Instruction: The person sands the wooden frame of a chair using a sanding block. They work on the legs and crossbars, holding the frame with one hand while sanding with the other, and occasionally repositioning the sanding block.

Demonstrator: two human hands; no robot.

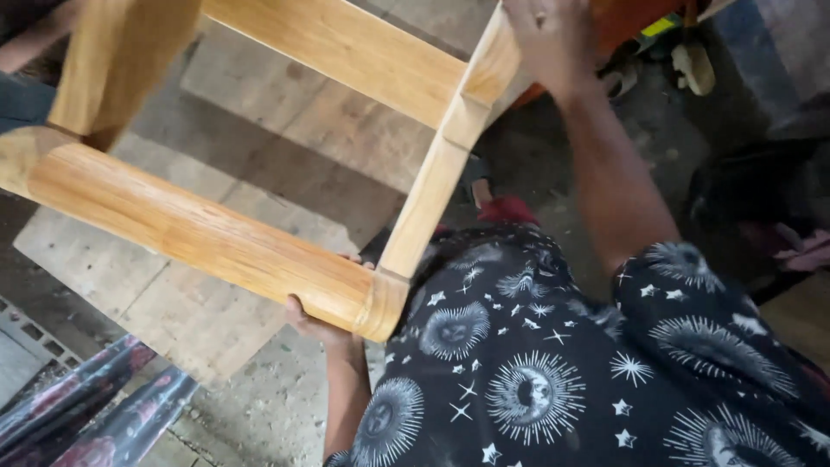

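Two hands hold the wooden frame (259,173) up over the floor: left hand (322,322) curled under its thick rail, right hand (553,39) spread on top. It could tip sideways and drop.

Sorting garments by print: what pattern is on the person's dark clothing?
White suns, moons and stars on black fabric, clearest in the head view.

Below us we see grey boards (216,320) lying flat on the dusty floor (259,415), dark glossy rolls (95,406) at the lower left, and a sandal (694,67) (upper right, partly blurred).
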